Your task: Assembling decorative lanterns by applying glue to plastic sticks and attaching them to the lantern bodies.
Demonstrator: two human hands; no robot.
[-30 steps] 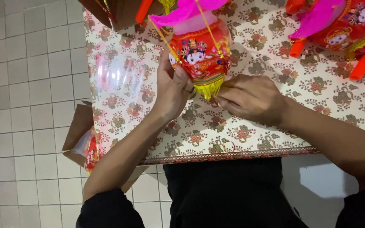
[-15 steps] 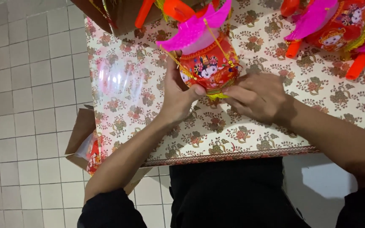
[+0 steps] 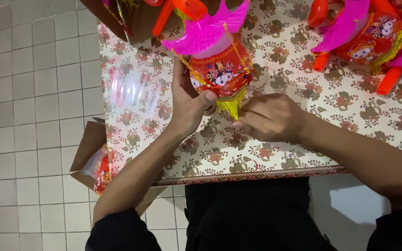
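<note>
The left hand (image 3: 189, 104) is closed around the left side of a small red plastic toy lantern with a cartoon picture on its body and a pink fan-shaped top (image 3: 219, 69), thumb pressed across the lower front and the other fingers wrapped behind, so the lantern stands propped just above the table near the twelve o'clock edge of the view. That grip appears to steady the body while the right hand (image 3: 271, 118), curled nearly shut, pinches at the yellow tassel fringe (image 3: 232, 108) hanging from the lantern's base; the fingertips are tucked under the knuckles, so whether they truly clasp the strands is hard to say. Gold cords run from the pink top down the lantern's sides. At two o'clock lies a heap of similar red and pink lanterns with orange plastic handles (image 3: 373, 42), kept well apart from the one in hand. At eleven o'clock a brown cardboard box (image 3: 126, 21) sits on the table corner with an orange handle poking out. The work rests on a table covered with a glossy floral-patterned plastic cloth (image 3: 164, 107) with a dark red border. Below it at eight o'clock, an open cardboard carton holding packaged red items (image 3: 94, 162) stands on the floor of pale square tiles (image 3: 29, 116).
</note>
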